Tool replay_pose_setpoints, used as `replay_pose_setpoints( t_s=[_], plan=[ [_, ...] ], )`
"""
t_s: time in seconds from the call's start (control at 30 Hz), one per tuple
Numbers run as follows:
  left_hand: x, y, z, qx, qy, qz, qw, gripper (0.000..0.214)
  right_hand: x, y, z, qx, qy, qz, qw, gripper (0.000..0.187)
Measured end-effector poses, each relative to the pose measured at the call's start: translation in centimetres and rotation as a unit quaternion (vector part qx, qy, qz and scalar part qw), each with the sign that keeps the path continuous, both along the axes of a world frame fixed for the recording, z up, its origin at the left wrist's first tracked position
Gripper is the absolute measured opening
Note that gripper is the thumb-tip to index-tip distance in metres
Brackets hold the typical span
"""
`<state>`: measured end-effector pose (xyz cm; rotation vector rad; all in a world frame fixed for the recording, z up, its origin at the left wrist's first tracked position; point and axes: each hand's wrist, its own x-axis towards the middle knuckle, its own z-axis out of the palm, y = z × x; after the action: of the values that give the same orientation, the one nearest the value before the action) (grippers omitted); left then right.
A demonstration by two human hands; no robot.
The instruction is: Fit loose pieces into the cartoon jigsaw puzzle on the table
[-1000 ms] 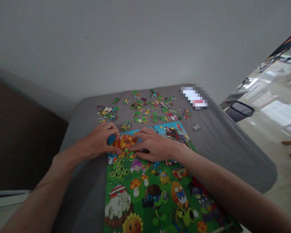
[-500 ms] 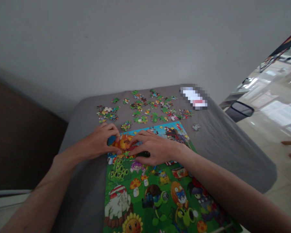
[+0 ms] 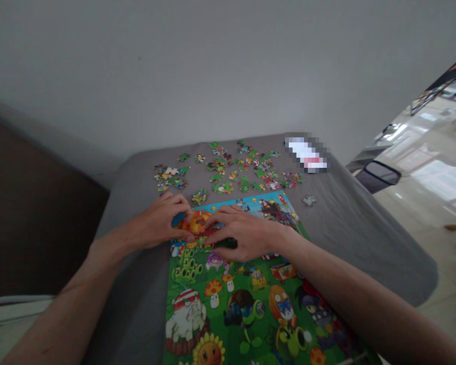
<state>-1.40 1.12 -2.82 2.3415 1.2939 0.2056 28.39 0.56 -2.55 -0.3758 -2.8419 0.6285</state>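
My left hand and my right hand sit close together at the top edge of a colourful cartoon plant jigsaw picture. Their fingertips curl over orange jigsaw pieces and partly hide them. A blue piece shows beside my left fingers. A dark green piece lies under my right palm. Many loose jigsaw pieces lie scattered just beyond my hands.
The grey cloth-covered table bears everything, and its rounded edges drop away at left and right. A blurred white and pink object lies at the far edge. One loose piece sits apart on the right. A shiny tiled floor lies to the right.
My hands have closed slightly toward each other over the orange pieces, with the right hand shifting a little. The whole view has moved slightly. The loose pieces have not moved.
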Motion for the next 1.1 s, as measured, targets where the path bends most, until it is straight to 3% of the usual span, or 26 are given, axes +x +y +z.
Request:
replay_pose_setpoints(
  t_s=[0.53, 0.77, 0.9, 1.0, 1.1],
  plan=[
    [0.4, -0.4, 0.2, -0.013, 0.005, 0.016, 1.0, 0.052, -0.3, -0.5, 0.4, -0.012, -0.015, 0.005, 1.0, 0.035],
    [1.0, -0.8, -0.1, 0.018, 0.006, 0.053, 0.998, 0.04, -0.9, -1.5, -0.3, 0.07, -0.029, -0.008, 0.997, 0.038],
    [1.0, 0.4, -0.4, 0.087, 0.003, 0.132, 0.987, 0.019, -1.2, -2.1, -0.7, 0.104, -0.02, -0.009, 0.994, 0.037],
    [0.2, 2.2, -0.7, 0.169, 0.002, 0.232, 0.958, 0.033, -1.3, -2.0, -0.9, 0.095, -0.022, -0.008, 0.995, 0.036],
    [-0.8, 3.9, -1.5, 0.195, 0.01, 0.279, 0.94, 0.046, -1.3, -1.7, -1.0, 0.076, -0.019, -0.004, 0.997, 0.035]
  ],
)
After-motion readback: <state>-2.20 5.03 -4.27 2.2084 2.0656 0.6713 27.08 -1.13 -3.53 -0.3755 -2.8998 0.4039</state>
